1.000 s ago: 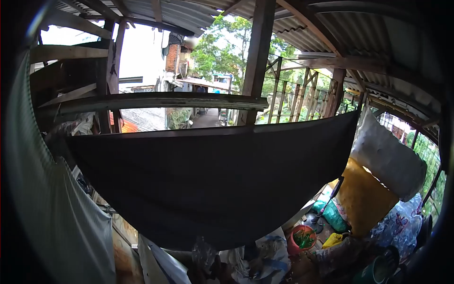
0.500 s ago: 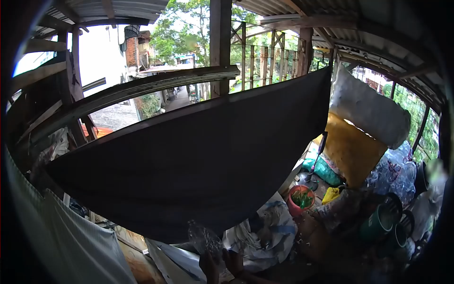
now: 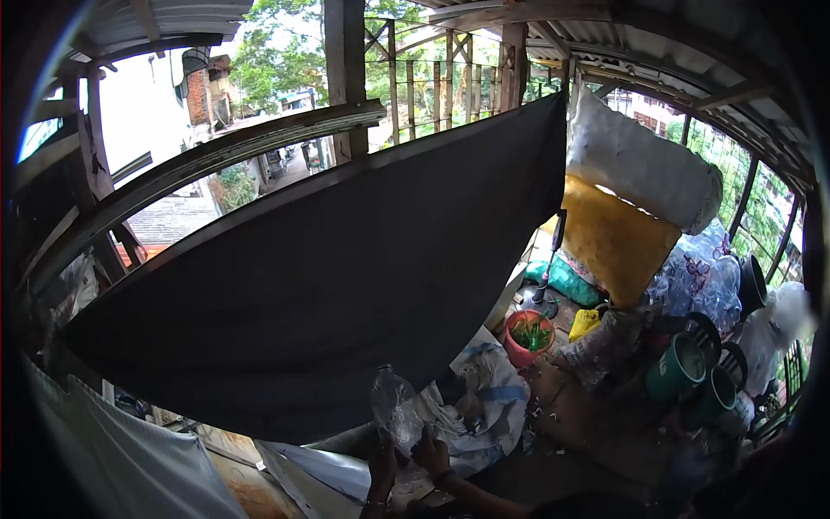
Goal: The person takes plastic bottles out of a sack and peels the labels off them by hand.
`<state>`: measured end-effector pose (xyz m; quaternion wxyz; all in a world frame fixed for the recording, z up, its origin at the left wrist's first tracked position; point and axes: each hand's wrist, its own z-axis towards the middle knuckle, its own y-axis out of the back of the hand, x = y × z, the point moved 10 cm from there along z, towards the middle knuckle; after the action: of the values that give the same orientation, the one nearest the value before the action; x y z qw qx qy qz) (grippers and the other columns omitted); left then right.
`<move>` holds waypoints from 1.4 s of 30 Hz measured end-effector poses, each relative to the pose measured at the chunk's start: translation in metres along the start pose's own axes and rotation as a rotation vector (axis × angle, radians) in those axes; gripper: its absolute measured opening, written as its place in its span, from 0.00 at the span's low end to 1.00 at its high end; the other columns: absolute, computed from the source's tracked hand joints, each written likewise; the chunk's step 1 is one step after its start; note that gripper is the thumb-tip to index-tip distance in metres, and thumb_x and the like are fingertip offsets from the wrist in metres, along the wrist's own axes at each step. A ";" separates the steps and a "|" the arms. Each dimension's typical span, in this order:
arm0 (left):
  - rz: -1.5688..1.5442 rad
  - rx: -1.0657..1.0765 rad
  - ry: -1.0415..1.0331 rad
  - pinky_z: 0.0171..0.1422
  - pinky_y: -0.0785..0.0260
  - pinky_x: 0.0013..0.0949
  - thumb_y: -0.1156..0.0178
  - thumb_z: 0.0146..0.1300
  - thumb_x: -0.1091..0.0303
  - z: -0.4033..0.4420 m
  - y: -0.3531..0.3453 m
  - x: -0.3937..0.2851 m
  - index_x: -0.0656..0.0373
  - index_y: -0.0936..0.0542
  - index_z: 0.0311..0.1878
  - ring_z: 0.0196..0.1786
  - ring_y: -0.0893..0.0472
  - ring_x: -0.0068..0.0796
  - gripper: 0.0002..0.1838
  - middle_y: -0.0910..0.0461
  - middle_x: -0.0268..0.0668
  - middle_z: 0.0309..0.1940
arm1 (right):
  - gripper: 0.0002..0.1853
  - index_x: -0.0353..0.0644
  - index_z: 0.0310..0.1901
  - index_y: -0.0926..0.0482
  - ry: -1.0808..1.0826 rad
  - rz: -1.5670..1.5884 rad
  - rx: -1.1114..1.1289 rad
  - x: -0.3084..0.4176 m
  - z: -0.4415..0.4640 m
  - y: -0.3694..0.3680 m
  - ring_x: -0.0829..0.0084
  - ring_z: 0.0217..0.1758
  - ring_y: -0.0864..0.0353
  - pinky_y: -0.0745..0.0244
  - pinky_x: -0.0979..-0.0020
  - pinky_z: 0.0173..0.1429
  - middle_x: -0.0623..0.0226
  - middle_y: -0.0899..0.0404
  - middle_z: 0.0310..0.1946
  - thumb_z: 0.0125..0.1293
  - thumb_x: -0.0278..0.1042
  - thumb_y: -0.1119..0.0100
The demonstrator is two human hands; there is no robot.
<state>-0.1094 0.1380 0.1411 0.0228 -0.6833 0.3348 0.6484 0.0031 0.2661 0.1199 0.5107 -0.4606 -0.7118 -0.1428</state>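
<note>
A clear plastic bottle (image 3: 395, 406) stands nearly upright at the bottom middle, its neck upward, in front of the dark cloth. My left hand (image 3: 382, 463) is closed around its lower left side. On the other side, my right hand (image 3: 430, 456) is closed with its fingers against the bottle's lower part; the fingertips are too dark to see well. Just behind and to the right of my hands lies a crumpled white woven sack (image 3: 488, 394). The large dark cloth (image 3: 328, 303) hangs across the middle, above the bottle.
A red bucket (image 3: 522, 353) holding green bottles stands on the floor (image 3: 553, 432). Dark green buckets (image 3: 676, 368) lie tilted at right, near bags of clear bottles (image 3: 700, 272). White (image 3: 640, 160) and yellow (image 3: 609, 238) sheets hang behind. A grey cloth (image 3: 130, 450) hangs at lower left.
My view has turned right and slightly down, so the surroundings sit further left and higher. The bottle has come more upright and shows more fully between my hands.
</note>
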 end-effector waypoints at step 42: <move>-0.024 -0.493 -0.415 0.43 0.28 0.34 0.46 0.68 0.48 -0.008 -0.178 -0.181 0.64 0.28 0.53 0.43 0.23 0.38 0.26 0.24 0.46 0.46 | 0.22 0.40 0.57 0.25 -0.171 0.032 0.885 0.106 0.088 0.123 0.70 0.53 0.26 0.29 0.64 0.55 0.57 0.25 0.55 0.67 0.44 0.42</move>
<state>-0.0039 0.3489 0.2337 -0.0683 -0.5254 0.1478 0.8351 0.0439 0.4454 0.1400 0.5999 -0.2190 -0.7369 0.2217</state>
